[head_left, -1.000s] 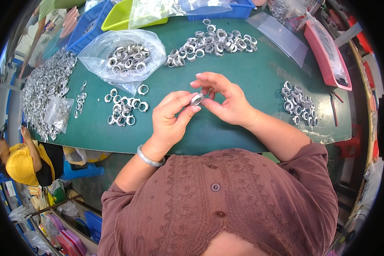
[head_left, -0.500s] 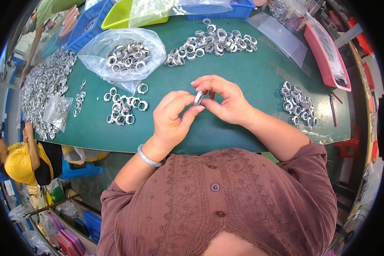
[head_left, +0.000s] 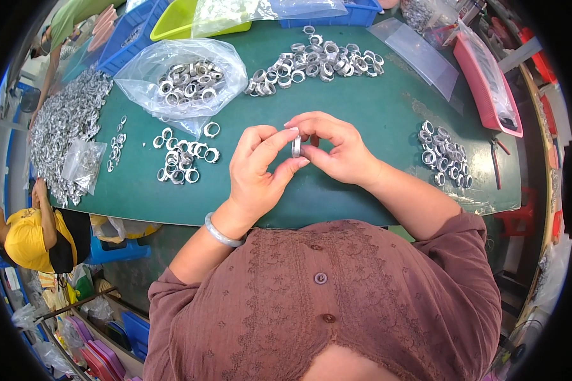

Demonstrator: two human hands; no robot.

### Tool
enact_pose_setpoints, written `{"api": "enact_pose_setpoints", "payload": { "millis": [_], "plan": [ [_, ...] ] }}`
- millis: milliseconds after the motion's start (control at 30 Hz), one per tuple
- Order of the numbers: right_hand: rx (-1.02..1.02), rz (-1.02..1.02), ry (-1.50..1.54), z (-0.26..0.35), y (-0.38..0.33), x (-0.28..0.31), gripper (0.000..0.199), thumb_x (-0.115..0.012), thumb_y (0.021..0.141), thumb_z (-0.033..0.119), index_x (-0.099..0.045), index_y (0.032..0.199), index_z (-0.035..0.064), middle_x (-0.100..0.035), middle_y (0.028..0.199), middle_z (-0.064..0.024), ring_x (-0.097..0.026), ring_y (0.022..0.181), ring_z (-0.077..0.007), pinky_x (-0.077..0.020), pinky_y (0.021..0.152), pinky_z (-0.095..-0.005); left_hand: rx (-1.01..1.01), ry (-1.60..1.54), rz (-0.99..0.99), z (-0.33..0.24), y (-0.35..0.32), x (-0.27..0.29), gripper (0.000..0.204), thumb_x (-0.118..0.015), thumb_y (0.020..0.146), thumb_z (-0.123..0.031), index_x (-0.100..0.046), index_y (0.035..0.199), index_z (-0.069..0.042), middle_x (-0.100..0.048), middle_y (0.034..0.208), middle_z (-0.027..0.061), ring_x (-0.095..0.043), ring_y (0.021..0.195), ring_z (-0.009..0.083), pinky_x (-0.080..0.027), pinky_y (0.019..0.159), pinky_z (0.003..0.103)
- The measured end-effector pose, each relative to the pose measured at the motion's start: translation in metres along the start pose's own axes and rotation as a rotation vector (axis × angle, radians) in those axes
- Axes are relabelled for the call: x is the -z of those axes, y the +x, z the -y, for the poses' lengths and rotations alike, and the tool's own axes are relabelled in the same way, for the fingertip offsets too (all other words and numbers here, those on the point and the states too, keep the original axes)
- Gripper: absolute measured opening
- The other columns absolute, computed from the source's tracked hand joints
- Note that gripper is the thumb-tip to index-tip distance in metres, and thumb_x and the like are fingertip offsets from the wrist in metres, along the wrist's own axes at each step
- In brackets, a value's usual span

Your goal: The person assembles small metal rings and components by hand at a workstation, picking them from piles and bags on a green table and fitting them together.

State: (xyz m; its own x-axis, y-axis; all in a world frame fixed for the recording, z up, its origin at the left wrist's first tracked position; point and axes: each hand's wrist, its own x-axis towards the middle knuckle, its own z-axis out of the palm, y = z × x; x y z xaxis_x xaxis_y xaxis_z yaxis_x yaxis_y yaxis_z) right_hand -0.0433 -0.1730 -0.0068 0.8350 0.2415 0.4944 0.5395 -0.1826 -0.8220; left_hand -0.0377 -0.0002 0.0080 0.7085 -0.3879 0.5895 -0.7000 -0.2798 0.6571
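Between my two hands, above the near part of the green table, a silver metal ring stands on edge. My left hand pinches it from the left with thumb and fingers. From the other side my right hand grips the same ring, its thumb and curled fingers closed on it. To the left of my hands lies a small group of metal rings. Farther off are a larger heap of rings and a clear plastic bag with more rings inside. Another cluster of rings rests at the right.
A big pile of small metal parts covers the left end, with a person in yellow beside it. Blue bins and a lime-green tray stand at the back. At the right are a pink basket and clear plastic sheets.
The ring in my fingers has turned from tilted to nearly upright. My left fingertips have shifted slightly up along it; my right hand has hardly moved.
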Motion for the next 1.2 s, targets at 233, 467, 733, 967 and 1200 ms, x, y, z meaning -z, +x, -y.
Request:
{"api": "enact_pose_setpoints", "payload": {
  "millis": [233,467,733,967,1200],
  "plan": [
    [-0.009,0.013,0.005,0.0,0.0,-0.001,0.026,-0.059,0.07,-0.008,-0.056,0.094,0.0038,-0.058,0.099,-0.0072,-0.056,0.072,-0.0131,-0.0445,0.057,-0.0236,-0.094,0.047,-0.052,-0.001,0.005,-0.003,0.04,-0.074,0.058,-0.003,-0.059,0.095,-0.006,-0.055,0.089,0.0085,-0.054,0.077,0.0227,-0.045,0.063,0.031],
    [-0.033,0.009,0.024,-0.001,-0.001,0.001,0.023,-0.059,0.07,-0.008,-0.057,0.089,0.0033,-0.058,0.099,-0.0078,-0.057,0.074,-0.0136,-0.0449,0.058,-0.0235,-0.146,0.125,-0.021,-0.006,0.007,-0.002,0.038,-0.074,0.06,-0.005,-0.058,0.094,-0.004,-0.06,0.092,0.0109,-0.058,0.082,0.0263,-0.047,0.069,0.032],
    [-0.053,0.001,-0.105,-0.001,0.005,0.008,0.018,-0.062,0.07,-0.002,-0.056,0.086,0.0029,-0.058,0.094,-0.009,-0.058,0.074,-0.0164,-0.0458,0.059,-0.0261,0.008,0.422,0.087,0.006,-0.002,0.026,0.034,-0.073,0.06,-0.01,-0.056,0.089,-0.005,-0.057,0.087,0.0093,-0.054,0.083,0.0277,-0.042,0.073,0.036],
    [-0.112,0.021,-0.828,-0.026,0.04,0.045,0.016,-0.057,0.075,0.011,-0.061,0.09,0.0081,-0.057,0.082,-0.0098,-0.056,0.083,-0.0285,-0.0463,0.071,-0.0386,0.269,0.747,0.255,0.028,-0.015,0.074,0.032,-0.073,0.061,-0.012,-0.058,0.088,-0.005,-0.051,0.082,0.008,-0.05,0.082,0.0268,-0.037,0.074,0.036],
    [-0.155,0.255,-1.141,-0.056,0.069,0.038,0.017,-0.049,0.072,0.006,-0.06,0.083,0.0098,-0.059,0.077,-0.0093,-0.058,0.077,-0.0287,-0.0478,0.067,-0.0387,0.307,0.892,0.289,0.029,-0.01,0.091,0.034,-0.073,0.059,-0.01,-0.059,0.09,-0.008,-0.051,0.083,0.0068,-0.049,0.084,0.0259,-0.036,0.076,0.036]
  ]
}}
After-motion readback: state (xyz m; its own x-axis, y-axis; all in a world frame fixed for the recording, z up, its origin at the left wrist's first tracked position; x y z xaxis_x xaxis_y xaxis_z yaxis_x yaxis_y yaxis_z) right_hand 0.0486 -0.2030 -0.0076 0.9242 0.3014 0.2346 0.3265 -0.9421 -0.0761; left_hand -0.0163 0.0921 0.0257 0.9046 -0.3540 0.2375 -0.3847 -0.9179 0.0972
